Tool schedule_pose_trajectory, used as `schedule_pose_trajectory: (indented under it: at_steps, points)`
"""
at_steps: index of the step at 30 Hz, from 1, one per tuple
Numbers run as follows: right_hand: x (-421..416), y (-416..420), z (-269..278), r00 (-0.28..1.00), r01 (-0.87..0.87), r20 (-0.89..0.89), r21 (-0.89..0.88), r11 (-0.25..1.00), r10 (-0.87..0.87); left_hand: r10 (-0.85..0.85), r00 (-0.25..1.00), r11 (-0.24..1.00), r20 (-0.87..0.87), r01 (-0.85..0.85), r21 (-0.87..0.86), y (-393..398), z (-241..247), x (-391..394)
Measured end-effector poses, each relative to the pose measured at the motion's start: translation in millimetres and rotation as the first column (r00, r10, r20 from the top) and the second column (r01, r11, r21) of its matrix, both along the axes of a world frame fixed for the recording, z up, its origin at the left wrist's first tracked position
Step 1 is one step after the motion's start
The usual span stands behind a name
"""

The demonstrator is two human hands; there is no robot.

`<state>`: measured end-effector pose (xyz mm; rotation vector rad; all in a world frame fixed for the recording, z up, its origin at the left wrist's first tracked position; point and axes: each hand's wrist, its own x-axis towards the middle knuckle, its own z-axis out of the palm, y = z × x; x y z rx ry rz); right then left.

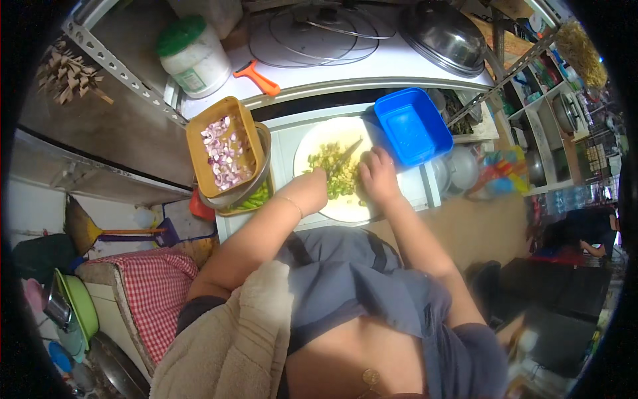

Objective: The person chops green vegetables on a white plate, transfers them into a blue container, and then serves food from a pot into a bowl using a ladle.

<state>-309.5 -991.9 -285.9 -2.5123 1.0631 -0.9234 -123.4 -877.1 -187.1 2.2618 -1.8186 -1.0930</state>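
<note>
My left hand (306, 192) grips a knife (350, 151), its blade slanting up and right over chopped green and pale pieces (344, 180). The handle is hidden in my fist. These pieces lie on a round white cutting board (344, 213). At the board's right side, my right hand (380, 177) rests with fingers bent and somewhat apart, fingertips beside the chopped pieces. Just beyond it sits a blue plastic container (432, 142). To the left, a yellow-brown container (197, 167) holds chopped red onion (224, 154). Green peppers (256, 197) show in a container beneath it.
Behind the board, a white shelf (299, 80) carries an orange peeler (259, 79), a green-lidded jar (194, 60), glass lids (319, 35) and a metal domed lid (443, 40). A metal frame post (124, 75) rises at left. Far right, another person's arm (593, 248) shows.
</note>
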Motion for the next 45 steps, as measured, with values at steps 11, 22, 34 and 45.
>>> schedule_pose_trajectory:
  at_steps: [11, 22, 34, 45]
  points:
    - [7, 21, -5, 0.981, -0.166, 0.109, 0.027, 0.986, 0.162, 0.106, 0.994, 0.993, 0.028, -0.104, -0.056, 4, -30, -15]
    - [6, 24, 2, 0.979, -0.183, 0.098, 0.025, 0.983, 0.18, 0.125, 0.988, 0.992, 0.093, -0.122, -0.033, 4, -30, -29]
    - [4, 24, 2, 0.976, -0.202, 0.086, 0.035, 0.979, 0.198, 0.123, 0.991, 0.99, 0.059, -0.118, -0.075, 8, -49, -30]
    - [6, 22, 3, 0.976, -0.207, 0.075, 0.038, 0.978, 0.203, 0.16, 0.983, 0.985, 0.089, -0.154, -0.071, 3, -55, -28]
